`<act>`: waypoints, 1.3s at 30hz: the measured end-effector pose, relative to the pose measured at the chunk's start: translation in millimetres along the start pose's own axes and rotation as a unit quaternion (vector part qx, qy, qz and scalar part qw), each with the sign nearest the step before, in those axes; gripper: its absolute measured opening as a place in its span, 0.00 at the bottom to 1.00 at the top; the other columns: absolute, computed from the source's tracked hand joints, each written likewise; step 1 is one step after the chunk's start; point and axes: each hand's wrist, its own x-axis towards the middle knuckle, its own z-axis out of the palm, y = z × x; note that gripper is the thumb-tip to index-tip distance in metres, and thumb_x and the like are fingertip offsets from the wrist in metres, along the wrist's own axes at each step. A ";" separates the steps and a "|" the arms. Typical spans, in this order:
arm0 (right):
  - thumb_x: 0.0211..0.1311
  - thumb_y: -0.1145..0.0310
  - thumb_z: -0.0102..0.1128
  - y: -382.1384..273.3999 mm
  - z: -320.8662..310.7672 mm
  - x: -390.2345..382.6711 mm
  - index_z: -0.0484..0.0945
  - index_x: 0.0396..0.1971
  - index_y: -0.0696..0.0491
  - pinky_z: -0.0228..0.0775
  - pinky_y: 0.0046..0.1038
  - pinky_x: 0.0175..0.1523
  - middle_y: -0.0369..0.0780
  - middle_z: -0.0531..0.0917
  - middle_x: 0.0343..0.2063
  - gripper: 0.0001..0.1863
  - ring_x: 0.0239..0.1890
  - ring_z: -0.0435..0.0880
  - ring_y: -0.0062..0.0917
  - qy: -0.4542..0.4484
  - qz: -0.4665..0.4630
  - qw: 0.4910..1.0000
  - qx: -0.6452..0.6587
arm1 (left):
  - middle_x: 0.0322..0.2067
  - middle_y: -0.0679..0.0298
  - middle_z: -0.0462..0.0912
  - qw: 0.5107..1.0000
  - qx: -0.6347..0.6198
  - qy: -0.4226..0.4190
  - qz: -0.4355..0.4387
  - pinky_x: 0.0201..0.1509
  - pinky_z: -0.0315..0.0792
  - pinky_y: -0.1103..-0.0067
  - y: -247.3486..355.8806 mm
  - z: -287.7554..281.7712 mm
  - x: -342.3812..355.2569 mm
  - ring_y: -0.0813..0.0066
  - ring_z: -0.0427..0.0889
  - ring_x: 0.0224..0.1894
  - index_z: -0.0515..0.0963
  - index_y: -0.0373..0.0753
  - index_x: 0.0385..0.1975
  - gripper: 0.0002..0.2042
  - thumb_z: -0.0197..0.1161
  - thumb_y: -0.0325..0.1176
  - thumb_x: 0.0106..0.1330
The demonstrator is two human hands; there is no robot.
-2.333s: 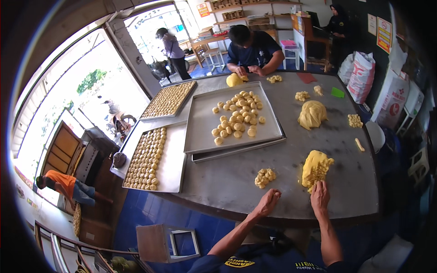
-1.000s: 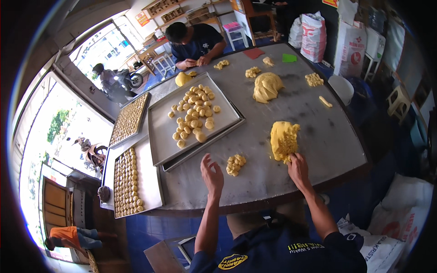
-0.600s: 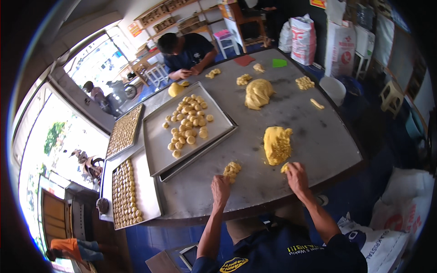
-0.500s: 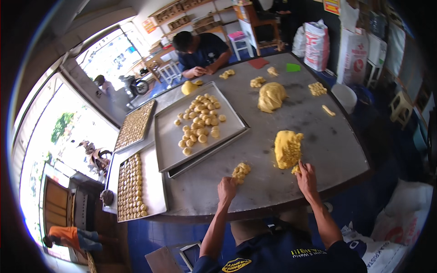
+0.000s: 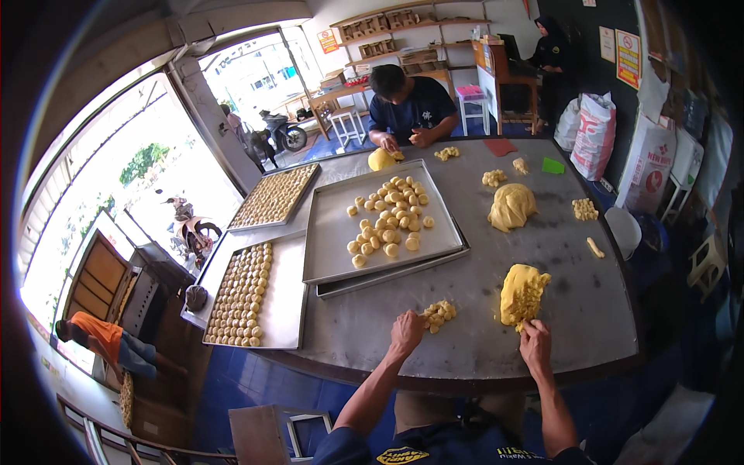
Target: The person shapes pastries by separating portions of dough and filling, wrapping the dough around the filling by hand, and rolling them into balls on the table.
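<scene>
A crumbly yellow dough lump (image 5: 523, 294) lies on the metal table in front of me. My right hand (image 5: 535, 346) is closed at its near edge, fingers pinching a bit of the yellow dough. To the left, my left hand (image 5: 406, 333) rests against a small pile of dough pieces (image 5: 440, 314). Its fingers are curled, and what they hold, if anything, is hidden. Beyond the lump sits a larger, smoother dough mound (image 5: 512, 206).
A tray of loose dough balls (image 5: 372, 267) lies over another at centre left; trays with rows of balls (image 5: 256, 310) stand farther left. Across the table a co-worker (image 5: 411, 108) handles dough. Small dough clusters, a red scraper (image 5: 500, 147) and a green scraper (image 5: 553, 166) lie at the far right.
My view has turned, so the table appears shifted right. My right hand stays by the lump's near edge, my left by the small pile. The co-worker's hands have moved apart.
</scene>
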 end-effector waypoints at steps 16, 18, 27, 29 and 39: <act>0.65 0.80 0.59 -0.2 -5.0 -29.0 0.80 0.58 0.61 0.69 0.43 0.61 0.52 0.79 0.55 0.21 0.52 0.75 0.49 -0.069 0.028 0.996 -0.038 | 0.38 0.44 0.87 0.976 -0.180 0.119 -0.008 0.49 0.80 0.63 -5.7 18.0 -1.0 0.48 0.88 0.42 0.83 0.35 0.41 0.09 0.62 0.33 0.69; 0.62 0.80 0.61 -2.4 -6.1 -19.2 0.83 0.54 0.60 0.70 0.42 0.57 0.49 0.82 0.50 0.19 0.48 0.77 0.46 -0.014 0.040 0.998 0.043 | 0.42 0.43 0.86 0.979 -0.121 0.118 0.112 0.54 0.77 0.61 -7.9 13.4 -6.5 0.48 0.86 0.47 0.84 0.34 0.39 0.09 0.58 0.30 0.68; 0.60 0.87 0.58 2.0 -16.9 3.7 0.74 0.63 0.61 0.72 0.45 0.59 0.52 0.74 0.51 0.28 0.54 0.76 0.49 -0.056 0.045 0.997 0.024 | 0.39 0.34 0.76 0.976 -0.120 0.067 0.168 0.53 0.73 0.55 13.8 5.3 -61.5 0.36 0.75 0.45 0.73 0.25 0.45 0.14 0.54 0.19 0.59; 0.63 0.86 0.55 9.1 -10.8 -7.7 0.72 0.64 0.62 0.71 0.45 0.61 0.54 0.73 0.55 0.27 0.56 0.75 0.50 -0.060 0.041 0.997 0.016 | 0.43 0.45 0.81 0.973 -0.169 -0.022 0.153 0.58 0.75 0.59 25.2 19.8 -68.7 0.39 0.78 0.53 0.74 0.36 0.55 0.17 0.58 0.26 0.66; 0.66 0.83 0.54 -14.0 -21.6 -7.1 0.83 0.51 0.64 0.70 0.44 0.58 0.49 0.82 0.46 0.16 0.49 0.78 0.47 -0.049 0.046 0.998 0.012 | 0.52 0.56 0.84 0.949 0.110 0.093 0.280 0.72 0.64 0.54 62.5 45.0 -44.8 0.54 0.70 0.71 0.79 0.34 0.50 0.21 0.63 0.47 0.69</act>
